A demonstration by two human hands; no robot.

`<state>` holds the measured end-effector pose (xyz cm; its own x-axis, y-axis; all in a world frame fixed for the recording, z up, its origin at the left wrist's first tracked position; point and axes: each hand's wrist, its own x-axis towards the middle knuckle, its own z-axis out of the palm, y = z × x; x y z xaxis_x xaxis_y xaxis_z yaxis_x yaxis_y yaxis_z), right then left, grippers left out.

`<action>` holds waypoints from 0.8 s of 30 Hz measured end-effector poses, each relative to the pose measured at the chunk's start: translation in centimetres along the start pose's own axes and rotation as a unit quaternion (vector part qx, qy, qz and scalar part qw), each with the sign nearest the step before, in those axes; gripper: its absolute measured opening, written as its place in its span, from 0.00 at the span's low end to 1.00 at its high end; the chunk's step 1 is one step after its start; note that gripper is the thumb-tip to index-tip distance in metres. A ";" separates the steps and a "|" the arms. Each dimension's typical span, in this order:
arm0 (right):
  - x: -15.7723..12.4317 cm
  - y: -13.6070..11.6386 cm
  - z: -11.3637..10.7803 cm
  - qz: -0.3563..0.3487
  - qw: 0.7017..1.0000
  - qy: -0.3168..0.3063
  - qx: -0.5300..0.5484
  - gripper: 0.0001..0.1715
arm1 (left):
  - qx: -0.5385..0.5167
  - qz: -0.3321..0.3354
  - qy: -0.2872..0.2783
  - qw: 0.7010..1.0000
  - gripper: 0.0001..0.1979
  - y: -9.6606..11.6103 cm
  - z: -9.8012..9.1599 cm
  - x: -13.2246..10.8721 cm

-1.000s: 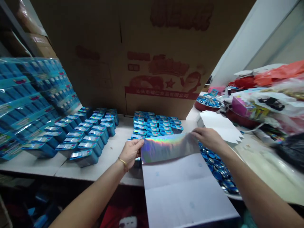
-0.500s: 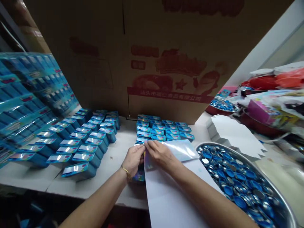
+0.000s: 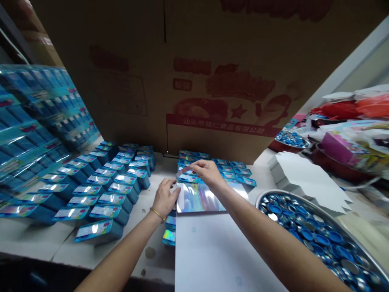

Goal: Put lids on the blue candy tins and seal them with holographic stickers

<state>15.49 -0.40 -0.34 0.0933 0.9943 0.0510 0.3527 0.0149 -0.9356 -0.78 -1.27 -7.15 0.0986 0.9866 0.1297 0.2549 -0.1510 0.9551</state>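
Between the thumb and fingers of my right hand (image 3: 208, 172) is one end of a thin, see-through strip (image 3: 184, 169). Its other end runs down to the closed thumb and forefinger of my left hand (image 3: 165, 198), which sits at the left edge of a shiny rainbow-sheen sheet (image 3: 200, 198). That sheet lies flat on a large white sheet (image 3: 212, 247), under my right wrist. Behind my hands stand rows of small blue boxes (image 3: 226, 175) with shiny tops. A few more blue boxes (image 3: 169, 237) show beside the white sheet's left edge.
More blue boxes (image 3: 105, 209) stand in rows on the left, before stacked packs of blue items (image 3: 39, 109). A big cardboard carton (image 3: 130, 97) rises behind. To the right are a metal basin (image 3: 259, 196) of blue and silver caps and a stack of white cards (image 3: 306, 174).
My hands have moved apart from their shared pinch. My right hand has risen with the strip. The shiny sheet now lies flatter and further left on the white sheet.
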 end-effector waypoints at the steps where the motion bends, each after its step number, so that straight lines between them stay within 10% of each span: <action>1: 0.8 0.3 0.5 0.025 0.999 0.005 0.024 0.12 | -0.063 -0.040 -0.003 0.997 0.12 0.2 -0.2 0.6; 7: 3.2 2.3 2.5 0.101 0.988 0.047 0.107 0.15 | -0.379 -0.242 -0.013 0.893 0.22 1.3 -0.9 4.7; 24: 7.3 6.3 5.4 0.076 0.940 0.183 -0.279 0.15 | -0.103 -0.113 0.070 0.986 0.14 -6.1 1.9 15.6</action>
<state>13.36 7.52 -7.79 0.4594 0.8765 0.1437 0.7338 -0.2834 -0.6174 1.06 14.90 -11.49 -0.0769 0.9945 -0.0714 0.0534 0.0756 0.9957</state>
